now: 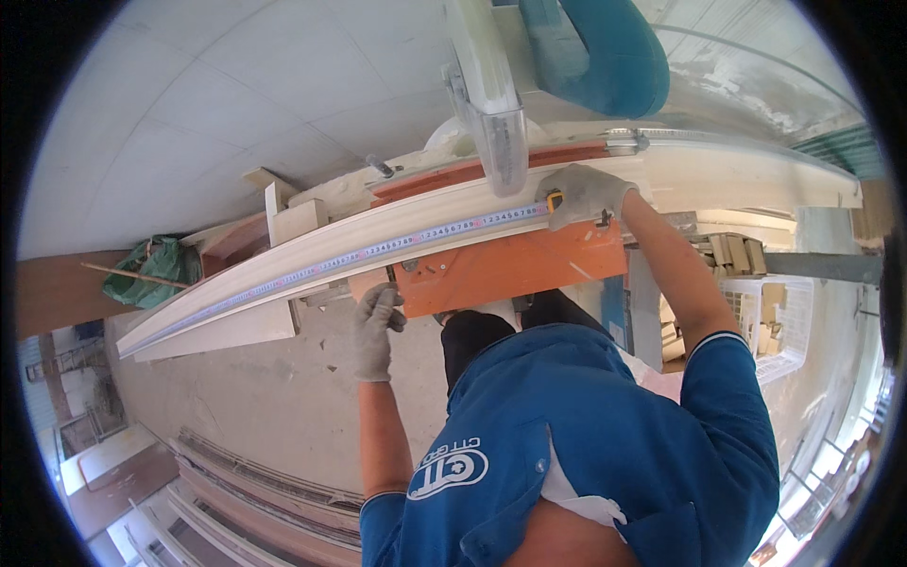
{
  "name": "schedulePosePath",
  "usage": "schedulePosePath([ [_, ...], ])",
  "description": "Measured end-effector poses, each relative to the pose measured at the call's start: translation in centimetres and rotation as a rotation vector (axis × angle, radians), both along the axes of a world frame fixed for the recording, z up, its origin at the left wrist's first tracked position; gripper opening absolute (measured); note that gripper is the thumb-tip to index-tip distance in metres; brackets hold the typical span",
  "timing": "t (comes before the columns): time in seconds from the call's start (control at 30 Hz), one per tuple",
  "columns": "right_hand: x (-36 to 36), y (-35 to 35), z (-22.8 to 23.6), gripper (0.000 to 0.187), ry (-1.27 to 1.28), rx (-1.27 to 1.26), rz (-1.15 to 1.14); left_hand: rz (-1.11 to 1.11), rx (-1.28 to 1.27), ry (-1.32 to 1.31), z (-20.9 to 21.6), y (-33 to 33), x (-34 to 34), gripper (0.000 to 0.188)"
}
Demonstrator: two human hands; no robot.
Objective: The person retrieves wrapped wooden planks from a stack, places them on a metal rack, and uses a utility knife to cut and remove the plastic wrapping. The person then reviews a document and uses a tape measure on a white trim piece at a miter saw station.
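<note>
A long cream moulding strip lies across the work surface. Along its near side runs an extended white tape measure blade, reaching toward the strip's far left end. Its yellow-and-black case is partly covered by my right hand, which wears a grey glove and is closed around it, resting on the strip. My left hand, also gloved, hangs just off the near left edge of the orange board. Its fingers are loosely bent and apart, and I see nothing held in them.
Above the strip hangs a saw's clear blade guard, with a teal machine part behind. At right stands a white plastic crate near stacked wood offcuts. A green bag sits at far left; long boards lie at lower left.
</note>
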State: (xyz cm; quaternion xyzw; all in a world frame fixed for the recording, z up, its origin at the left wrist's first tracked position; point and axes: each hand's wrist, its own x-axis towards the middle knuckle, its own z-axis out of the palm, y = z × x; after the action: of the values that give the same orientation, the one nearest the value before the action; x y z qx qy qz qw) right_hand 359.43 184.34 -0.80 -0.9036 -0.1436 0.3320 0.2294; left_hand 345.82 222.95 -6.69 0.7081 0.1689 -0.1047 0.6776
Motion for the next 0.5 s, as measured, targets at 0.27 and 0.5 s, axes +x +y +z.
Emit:
schedulePosePath([
  [0.27,0.4,-0.5,-1.6,0.056,-0.024,-0.001,0.027,-0.041,-0.015,0.028,-2.1,-3.0,-0.5,0.030],
  [0.5,0.1,-0.2,-0.7,0.056,-0.032,0.003,0.022,-0.065,-0.064,0.025,-3.0,-3.9,-0.5,0.028],
])
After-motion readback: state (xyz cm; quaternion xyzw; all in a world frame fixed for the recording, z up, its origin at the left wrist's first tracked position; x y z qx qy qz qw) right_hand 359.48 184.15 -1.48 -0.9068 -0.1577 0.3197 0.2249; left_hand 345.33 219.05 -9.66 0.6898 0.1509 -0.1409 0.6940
